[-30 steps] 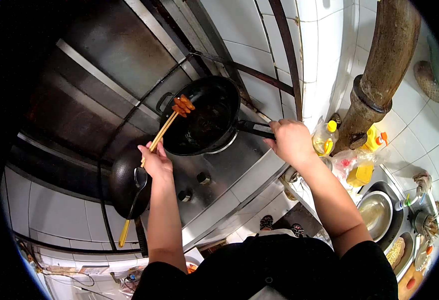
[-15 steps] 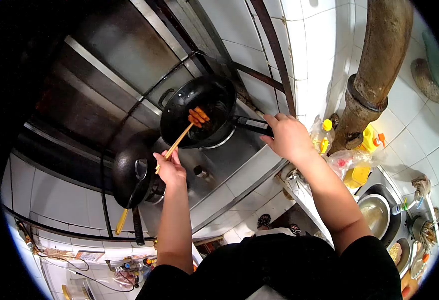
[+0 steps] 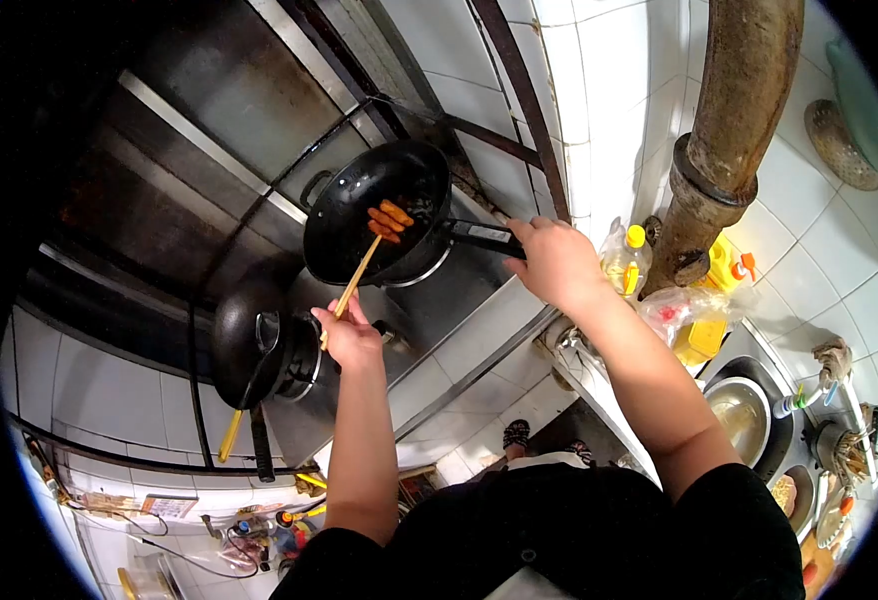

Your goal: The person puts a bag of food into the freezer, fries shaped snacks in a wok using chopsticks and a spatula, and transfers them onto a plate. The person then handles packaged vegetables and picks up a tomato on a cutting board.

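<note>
Chopsticks are pinched in my left hand, and their tips reach down to several reddish-brown, strip-like pieces of food. Those pieces lie close together on the bottom of a black wok, which stands tilted on the stove. Whether the chopsticks grip a piece or only touch it I cannot tell. On the right, my right hand is closed around the end of the wok's long black handle.
A dark pan with a black utensil on it sits on the left burner. To the right are a yellow-capped bottle, a thick brown pipe and a metal basin in the sink. A metal bar frame stands behind the wok.
The whole view has shifted a little. My left hand and the chopsticks have moved slightly right relative to the stove, and the food pieces lie more spread apart. My right hand keeps the handle.
</note>
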A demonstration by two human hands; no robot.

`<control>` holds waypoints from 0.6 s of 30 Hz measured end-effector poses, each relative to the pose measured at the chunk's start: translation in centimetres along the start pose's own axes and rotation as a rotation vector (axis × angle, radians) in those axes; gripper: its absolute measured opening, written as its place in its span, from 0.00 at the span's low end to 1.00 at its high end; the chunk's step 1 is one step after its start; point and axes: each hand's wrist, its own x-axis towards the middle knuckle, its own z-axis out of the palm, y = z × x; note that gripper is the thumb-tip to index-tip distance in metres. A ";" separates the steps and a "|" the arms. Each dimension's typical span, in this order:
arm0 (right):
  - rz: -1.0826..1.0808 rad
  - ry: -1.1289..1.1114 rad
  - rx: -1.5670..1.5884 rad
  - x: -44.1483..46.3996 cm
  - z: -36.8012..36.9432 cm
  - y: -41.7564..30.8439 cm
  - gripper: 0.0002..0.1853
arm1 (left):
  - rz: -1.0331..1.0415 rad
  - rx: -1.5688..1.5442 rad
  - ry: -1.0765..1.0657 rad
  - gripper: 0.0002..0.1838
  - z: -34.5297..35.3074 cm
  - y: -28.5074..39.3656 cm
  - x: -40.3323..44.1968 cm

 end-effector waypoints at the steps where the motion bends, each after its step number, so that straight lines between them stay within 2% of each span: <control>1: 0.009 0.000 0.003 0.0 0.0 0.0 0.20 | -0.004 -0.033 0.022 0.24 -0.4 -0.4 -0.3; 4: 0.018 0.026 0.014 -0.1 0.2 0.0 0.21 | -0.066 -0.146 0.159 0.25 -0.5 -1.4 -0.9; 12: 0.010 -0.014 -0.019 -0.2 0.2 0.2 0.26 | -0.139 -0.412 0.205 0.27 -0.4 -2.1 -0.9; 16: -0.053 -0.029 -0.064 -0.2 0.4 0.2 0.26 | -0.127 -0.404 0.255 0.27 -0.3 -2.2 -0.9; 18: -0.085 -0.095 -0.100 0.2 -0.2 0.5 0.24 | -0.131 -0.431 0.166 0.28 -0.8 -1.4 -0.4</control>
